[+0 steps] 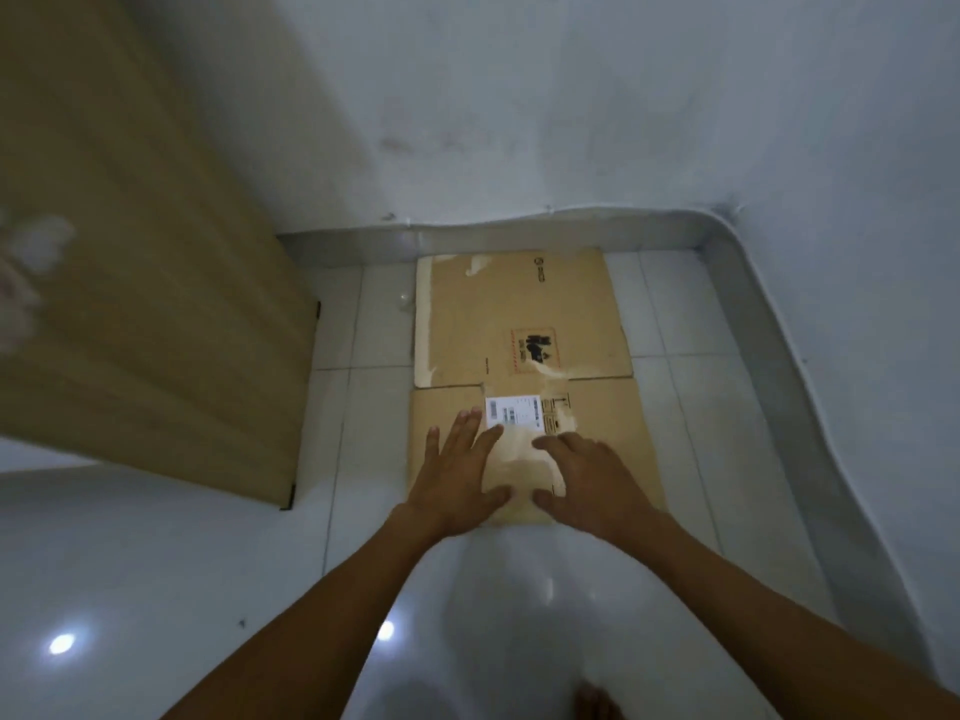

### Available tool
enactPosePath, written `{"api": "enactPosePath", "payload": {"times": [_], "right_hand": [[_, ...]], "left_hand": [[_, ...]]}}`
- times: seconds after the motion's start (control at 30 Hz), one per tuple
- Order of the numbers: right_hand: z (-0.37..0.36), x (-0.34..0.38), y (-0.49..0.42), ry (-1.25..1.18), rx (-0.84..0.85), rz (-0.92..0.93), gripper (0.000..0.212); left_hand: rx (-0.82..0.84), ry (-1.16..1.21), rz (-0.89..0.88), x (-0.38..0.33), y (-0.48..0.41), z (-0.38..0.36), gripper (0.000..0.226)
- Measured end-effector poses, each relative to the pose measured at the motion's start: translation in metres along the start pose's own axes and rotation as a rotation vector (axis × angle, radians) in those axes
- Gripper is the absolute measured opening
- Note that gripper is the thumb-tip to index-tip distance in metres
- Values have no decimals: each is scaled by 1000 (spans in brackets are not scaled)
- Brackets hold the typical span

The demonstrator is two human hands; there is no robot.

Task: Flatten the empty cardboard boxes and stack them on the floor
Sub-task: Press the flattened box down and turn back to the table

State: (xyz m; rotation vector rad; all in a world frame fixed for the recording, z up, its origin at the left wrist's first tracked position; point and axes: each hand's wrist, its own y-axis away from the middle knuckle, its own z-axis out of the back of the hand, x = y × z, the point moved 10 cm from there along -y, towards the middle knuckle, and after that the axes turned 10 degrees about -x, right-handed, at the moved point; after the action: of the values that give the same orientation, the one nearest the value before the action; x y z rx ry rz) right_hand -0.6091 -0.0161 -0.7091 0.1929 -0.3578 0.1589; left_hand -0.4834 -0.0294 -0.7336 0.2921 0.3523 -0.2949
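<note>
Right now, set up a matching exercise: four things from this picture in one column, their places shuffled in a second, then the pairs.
Things:
1. left hand
2. white label
3. wooden panel
4. cardboard

Places:
A. flat on the tiles, by the wall
B. stuck on the cardboard, beyond the fingertips
C. pressing the cardboard's near end
D. at the far left

Pairs: 1-C, 2-B, 3-D, 4-A
</note>
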Motion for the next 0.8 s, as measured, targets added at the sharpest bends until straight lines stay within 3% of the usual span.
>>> {"api": "enactPosePath", "payload": {"times": [0.2,0.33,0.47,0.63,0.8], "right_hand": [[187,109,14,-174,-79,51,59],[315,191,43,-252,-82,49,52],[420,279,81,-306,-96,88,48],[488,387,107,-340,-165,160,47],[493,510,125,-314,-205,247,49]], "left_hand": [[-165,300,130,-43,59,211,49],[-163,495,267,-69,120,360,38],[-253,566,291,-88,194,499,30],[-478,609,286,-59,290,630,23],[-624,667,272,12,387,703,18]]}}
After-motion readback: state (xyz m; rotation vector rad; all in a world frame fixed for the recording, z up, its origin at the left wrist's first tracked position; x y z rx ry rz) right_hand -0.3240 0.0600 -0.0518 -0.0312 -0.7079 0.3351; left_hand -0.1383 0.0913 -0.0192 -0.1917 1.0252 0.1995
